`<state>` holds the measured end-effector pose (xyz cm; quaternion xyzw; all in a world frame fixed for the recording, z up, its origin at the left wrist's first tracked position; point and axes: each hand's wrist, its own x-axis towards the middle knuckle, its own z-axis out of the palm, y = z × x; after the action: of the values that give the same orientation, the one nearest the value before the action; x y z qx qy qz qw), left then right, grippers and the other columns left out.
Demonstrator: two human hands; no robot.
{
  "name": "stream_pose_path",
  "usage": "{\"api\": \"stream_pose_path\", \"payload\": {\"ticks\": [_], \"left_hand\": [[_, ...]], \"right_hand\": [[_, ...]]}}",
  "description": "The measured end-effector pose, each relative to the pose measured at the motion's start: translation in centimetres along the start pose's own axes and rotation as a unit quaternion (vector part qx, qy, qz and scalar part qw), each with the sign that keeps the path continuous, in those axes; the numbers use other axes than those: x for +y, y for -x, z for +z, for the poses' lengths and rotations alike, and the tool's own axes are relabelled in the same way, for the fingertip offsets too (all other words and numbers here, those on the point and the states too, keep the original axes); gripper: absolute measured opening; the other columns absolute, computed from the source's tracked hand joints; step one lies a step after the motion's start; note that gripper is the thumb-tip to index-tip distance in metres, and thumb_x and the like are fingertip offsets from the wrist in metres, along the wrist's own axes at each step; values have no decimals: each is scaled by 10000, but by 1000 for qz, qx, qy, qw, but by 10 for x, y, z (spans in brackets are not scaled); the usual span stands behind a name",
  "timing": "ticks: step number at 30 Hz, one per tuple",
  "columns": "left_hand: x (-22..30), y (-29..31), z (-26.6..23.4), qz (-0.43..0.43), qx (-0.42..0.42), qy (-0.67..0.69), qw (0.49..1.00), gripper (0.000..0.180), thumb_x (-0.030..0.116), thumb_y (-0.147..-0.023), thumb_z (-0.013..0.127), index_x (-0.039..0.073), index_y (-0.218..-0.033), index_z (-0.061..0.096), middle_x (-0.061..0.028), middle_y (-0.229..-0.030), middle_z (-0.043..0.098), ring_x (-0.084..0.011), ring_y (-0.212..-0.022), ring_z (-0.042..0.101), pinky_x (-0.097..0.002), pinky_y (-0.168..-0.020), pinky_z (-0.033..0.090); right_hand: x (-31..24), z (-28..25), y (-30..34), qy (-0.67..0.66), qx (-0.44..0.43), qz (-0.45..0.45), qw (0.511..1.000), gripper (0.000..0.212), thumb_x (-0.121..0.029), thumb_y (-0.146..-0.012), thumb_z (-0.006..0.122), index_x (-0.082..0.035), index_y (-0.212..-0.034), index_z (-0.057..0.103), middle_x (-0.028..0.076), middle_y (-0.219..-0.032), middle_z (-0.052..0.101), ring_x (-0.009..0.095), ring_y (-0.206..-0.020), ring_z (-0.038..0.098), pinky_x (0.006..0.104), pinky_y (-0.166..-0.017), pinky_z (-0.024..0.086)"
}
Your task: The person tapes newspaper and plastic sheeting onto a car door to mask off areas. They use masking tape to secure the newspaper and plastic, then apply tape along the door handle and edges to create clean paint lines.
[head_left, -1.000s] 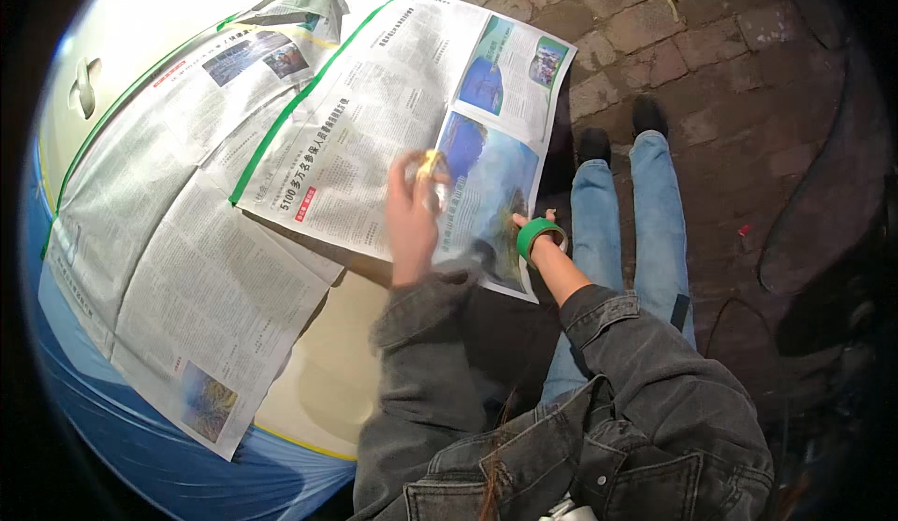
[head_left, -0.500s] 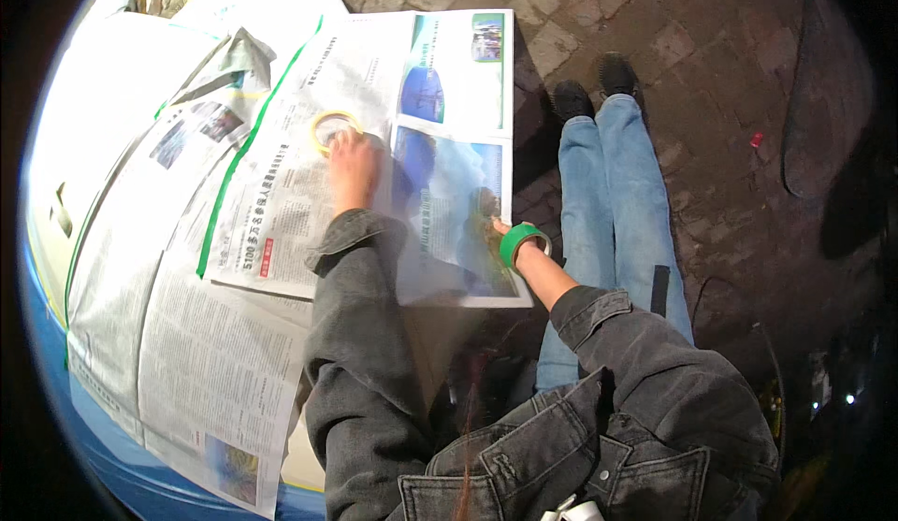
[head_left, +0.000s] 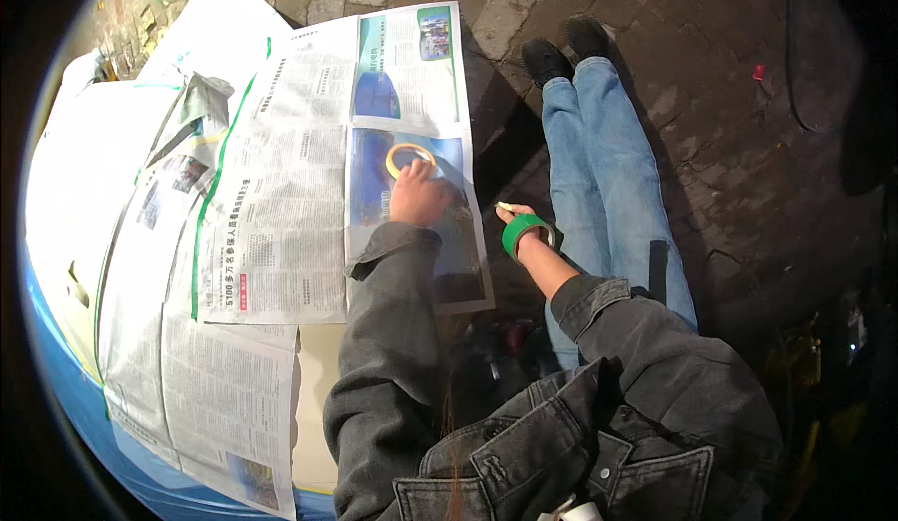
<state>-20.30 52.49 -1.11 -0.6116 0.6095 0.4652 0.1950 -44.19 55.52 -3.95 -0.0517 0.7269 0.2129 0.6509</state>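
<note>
My left hand, slightly smeared by motion, grips a yellow tape roll over the blue picture on a newspaper sheet. Just past the sheet's right edge is my right hand. Its fingers are pinched together, with a small pale thing at their tips that I cannot make out. A green tape roll sits around my right wrist like a bracelet. Green tape runs along the left side of the newspaper sheet, over other paper below it.
More newspaper covers a rounded pale and blue surface at left. A crumpled paper flap sticks up there. Paving lies beyond. To the right are legs in blue jeans with black shoes, and a small red thing.
My left hand has moved right with the yellow tape roll, from the printed text to the blue picture. My right hand has come away from the sheet's right edge. The view has shifted.
</note>
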Motion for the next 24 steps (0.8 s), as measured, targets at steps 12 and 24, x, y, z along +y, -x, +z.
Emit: {"api": "stream_pose_path", "payload": {"ticks": [12,24], "left_hand": [[20,-1,14,56,-25,22,998,281,343,-749,638,147,-940,703,-81,-1052,579,-254,-1086,480,-386,-898,406],[18,-1,20,130,-30,-17,991,303,281,-747,612,208,-1030,691,-52,-1074,562,-226,-1025,488,-336,-827,406]], "right_hand": [[32,40,-76,88,-195,48,976,294,-309,-897,657,-107,-1108,630,10,-1081,653,185,-962,596,349,-877,447],[65,45,-111,467,-262,268,801,1106,-909,-710,316,-92,-1453,356,163,-1517,311,319,-1381,314,436,-1131,225]]}}
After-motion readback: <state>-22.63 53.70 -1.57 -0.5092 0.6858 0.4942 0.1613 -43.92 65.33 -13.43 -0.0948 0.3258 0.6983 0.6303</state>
